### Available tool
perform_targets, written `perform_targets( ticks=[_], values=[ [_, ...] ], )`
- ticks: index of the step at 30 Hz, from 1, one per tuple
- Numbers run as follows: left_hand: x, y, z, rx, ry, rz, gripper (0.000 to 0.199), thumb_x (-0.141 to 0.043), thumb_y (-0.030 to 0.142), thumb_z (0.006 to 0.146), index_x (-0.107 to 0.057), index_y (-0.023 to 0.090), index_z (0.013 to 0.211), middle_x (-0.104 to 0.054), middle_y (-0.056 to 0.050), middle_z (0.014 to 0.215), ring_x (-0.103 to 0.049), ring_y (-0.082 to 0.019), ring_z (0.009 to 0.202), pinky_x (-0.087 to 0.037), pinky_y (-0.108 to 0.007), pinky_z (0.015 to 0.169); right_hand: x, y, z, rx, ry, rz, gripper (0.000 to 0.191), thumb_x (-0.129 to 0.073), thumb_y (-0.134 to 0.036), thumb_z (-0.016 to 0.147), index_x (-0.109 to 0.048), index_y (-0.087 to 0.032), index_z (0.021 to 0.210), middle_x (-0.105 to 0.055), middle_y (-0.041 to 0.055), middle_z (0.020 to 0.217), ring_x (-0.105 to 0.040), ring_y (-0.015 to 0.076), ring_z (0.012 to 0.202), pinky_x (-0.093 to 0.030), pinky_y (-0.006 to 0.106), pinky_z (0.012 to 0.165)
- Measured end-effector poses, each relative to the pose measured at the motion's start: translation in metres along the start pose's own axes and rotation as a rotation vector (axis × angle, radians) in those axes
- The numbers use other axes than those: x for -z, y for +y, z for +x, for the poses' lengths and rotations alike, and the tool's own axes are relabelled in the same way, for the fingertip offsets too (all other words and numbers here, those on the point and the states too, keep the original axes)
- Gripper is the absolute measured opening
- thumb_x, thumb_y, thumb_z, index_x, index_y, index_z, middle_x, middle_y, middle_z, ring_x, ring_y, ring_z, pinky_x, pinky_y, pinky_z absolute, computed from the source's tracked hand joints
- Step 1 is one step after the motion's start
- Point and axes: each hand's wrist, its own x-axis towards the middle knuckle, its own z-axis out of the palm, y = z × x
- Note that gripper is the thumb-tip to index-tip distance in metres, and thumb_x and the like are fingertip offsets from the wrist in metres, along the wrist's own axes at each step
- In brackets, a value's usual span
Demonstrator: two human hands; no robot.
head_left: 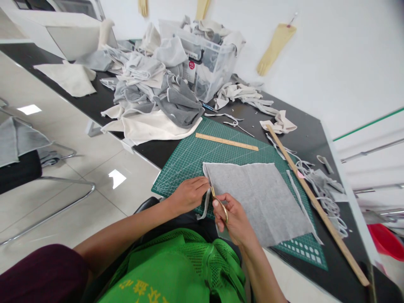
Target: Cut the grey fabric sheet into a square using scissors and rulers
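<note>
A piece of grey fabric (259, 198) lies flat on the green cutting mat (181, 162). My right hand (235, 219) grips gold-handled scissors (212, 192), whose blades are at the fabric's left edge. With its fingertips, my left hand (188, 194) pinches the edge strip (206, 204) beside the blades. That narrow strip hangs down from the left edge toward my lap. Along the fabric's right side lies another thin strip (298, 193). A short wooden ruler (226, 142) rests on the mat beyond the fabric.
A long wooden stick (318, 206) slants across the right side, beside tangled strips (331, 214). Piled grey and cream cloth (142, 92) and a clear plastic bin (214, 63) of cloth stand at the back. A blue-handled tool (208, 106) lies near the pile.
</note>
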Motion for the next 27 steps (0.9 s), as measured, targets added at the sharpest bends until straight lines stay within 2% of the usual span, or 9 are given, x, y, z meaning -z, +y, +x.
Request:
perform_targets(
  ticks=[8, 17, 27],
  values=[
    [-0.001, 0.000, -0.001, 0.012, 0.021, -0.006, 0.027, -0.047, 0.006, 0.094, -0.064, 0.014, 0.113, -0.070, -0.012, 0.113, -0.066, -0.023, 0.117, -0.059, -0.040, 0.103, 0.001, 0.001, 0.001, -0.017, 0.016, -0.010, 0.044, -0.075, -0.060, 0.084, -0.054, -0.023, 0.094, -0.052, -0.0112, 0.048, -0.040, 0.0071, 0.032, -0.030, 0.019, 0.038],
    [0.000, 0.001, 0.000, -0.018, 0.080, 0.029, 0.030, -0.045, 0.005, 0.094, -0.063, 0.013, 0.118, -0.071, -0.012, 0.112, -0.068, -0.023, 0.113, -0.060, -0.040, 0.102, -0.003, -0.016, 0.013, -0.057, 0.001, 0.067, 0.045, -0.072, -0.063, 0.086, -0.051, -0.023, 0.087, -0.055, -0.0094, 0.052, -0.040, 0.0054, 0.032, -0.030, 0.017, 0.036],
    [-0.001, 0.002, 0.001, -0.018, 0.060, 0.033, 0.029, -0.045, 0.006, 0.095, -0.062, 0.009, 0.119, -0.071, -0.014, 0.113, -0.068, -0.024, 0.115, -0.059, -0.041, 0.105, -0.003, -0.015, 0.020, -0.046, -0.012, 0.125, 0.043, -0.072, -0.060, 0.087, -0.049, -0.024, 0.086, -0.052, -0.0106, 0.054, -0.037, 0.0048, 0.034, -0.031, 0.017, 0.035]
  ],
)
